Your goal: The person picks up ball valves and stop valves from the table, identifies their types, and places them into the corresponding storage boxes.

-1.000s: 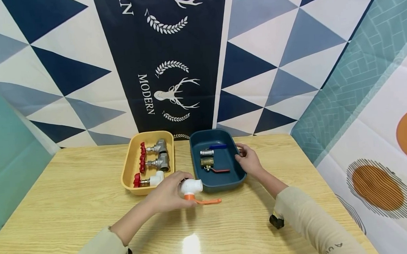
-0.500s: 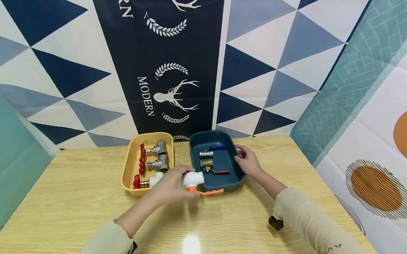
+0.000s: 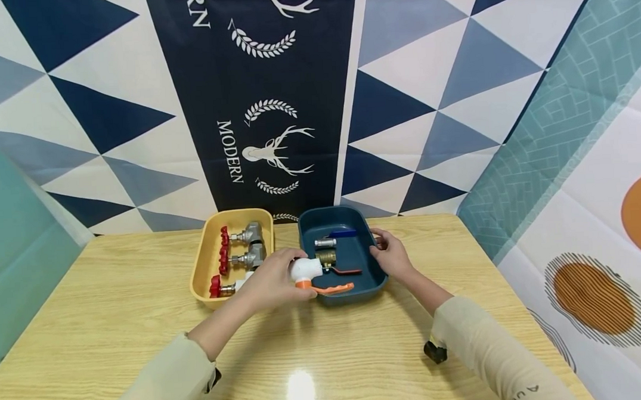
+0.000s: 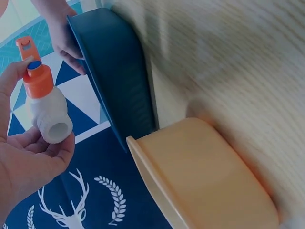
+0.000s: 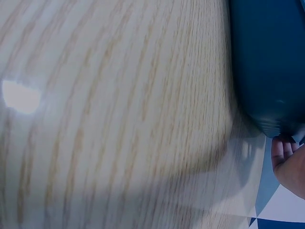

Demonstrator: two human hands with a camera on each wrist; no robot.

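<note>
A white plastic ball valve with an orange lever is pinched in my left hand. The left wrist view shows the thumb on the orange part of the valve and the fingers under its white body. It is held above the near left edge of the blue bin. My right hand grips that bin's right rim, thumb over the edge and fingers outside. Inside the bin lie a brass ball valve with a red lever and a small silver valve beside a blue lever.
Left of the blue bin stands a yellow bin. It holds two metal valves with red handwheels and a white valve with a red handwheel, partly behind the left hand. A patterned cloth wall rises behind the wooden table.
My left hand has moved the white ball valve forward and slightly right, from in front of the blue bin to over its near edge. The right hand stays on the rim.
</note>
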